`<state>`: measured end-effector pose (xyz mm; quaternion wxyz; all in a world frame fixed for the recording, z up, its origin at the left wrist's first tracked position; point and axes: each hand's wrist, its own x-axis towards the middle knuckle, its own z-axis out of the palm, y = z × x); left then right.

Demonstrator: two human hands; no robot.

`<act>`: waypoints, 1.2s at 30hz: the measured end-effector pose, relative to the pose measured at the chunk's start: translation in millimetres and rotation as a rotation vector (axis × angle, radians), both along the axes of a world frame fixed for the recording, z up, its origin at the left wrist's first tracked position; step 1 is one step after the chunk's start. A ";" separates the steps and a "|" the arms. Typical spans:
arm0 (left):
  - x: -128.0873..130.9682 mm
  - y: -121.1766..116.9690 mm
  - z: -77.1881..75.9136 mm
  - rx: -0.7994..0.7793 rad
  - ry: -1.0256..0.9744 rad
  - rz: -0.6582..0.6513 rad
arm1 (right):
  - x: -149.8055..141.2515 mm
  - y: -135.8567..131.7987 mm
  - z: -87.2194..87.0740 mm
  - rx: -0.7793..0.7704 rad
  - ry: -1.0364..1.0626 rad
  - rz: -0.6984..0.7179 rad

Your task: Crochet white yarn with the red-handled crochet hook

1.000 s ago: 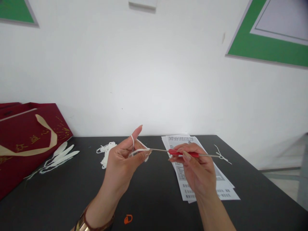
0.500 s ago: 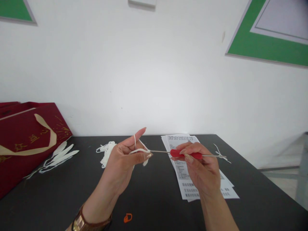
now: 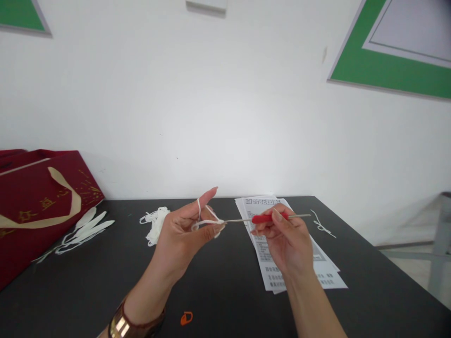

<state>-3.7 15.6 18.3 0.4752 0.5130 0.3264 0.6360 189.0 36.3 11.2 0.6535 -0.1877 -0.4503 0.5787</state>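
Observation:
In my right hand [image 3: 291,232] is a crochet hook [image 3: 262,218] with a red grip, its metal shaft pointing left. My left hand [image 3: 183,234] pinches white yarn [image 3: 210,220] between thumb and fingers, and a strand loops round the raised index finger. The hook's tip meets the yarn at the left fingertips; the exact loop there is too small to make out. Behind the left hand lies a loose heap of white yarn [image 3: 157,224] on the black table.
Printed sheets [image 3: 271,277] lie beneath my right hand. An orange stitch marker [image 3: 186,318] is near the front. White crocheted petals [image 3: 89,225] rest beside a dark red gift bag [image 3: 42,197] at left. A short white yarn piece [image 3: 321,225] lies to the right.
My right hand has rolled, turning the crochet hook about its length and bringing its back end left and upward. The left hand still pinches the yarn, having shifted slightly right.

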 end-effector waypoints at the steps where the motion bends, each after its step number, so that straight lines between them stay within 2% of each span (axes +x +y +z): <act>1: 0.7 1.4 -2.0 0.029 0.004 0.009 | -1.1 0.8 -0.9 -0.033 0.020 0.016; 6: 11.9 6.1 -11.7 0.117 -0.057 0.044 | -10.1 4.7 -7.7 -0.179 0.120 0.116; 12: 25.6 3.6 -16.6 0.018 -0.141 0.010 | -20.3 3.9 -12.1 -0.292 0.161 0.154; 20: 28.2 4.9 -17.3 -0.064 -0.167 0.007 | -25.7 -0.7 -9.1 -0.275 0.137 0.069; 27: 23.9 7.0 -15.9 -0.069 -0.116 -0.011 | -26.9 -2.4 -7.2 -0.247 0.085 0.011; 30: 20.5 7.6 -13.4 -0.068 -0.078 -0.039 | -27.0 -3.0 -6.8 -0.258 0.064 0.007; 36: 20.1 7.3 -13.7 -0.091 0.013 0.022 | -25.4 -0.2 -8.5 -0.322 0.074 0.058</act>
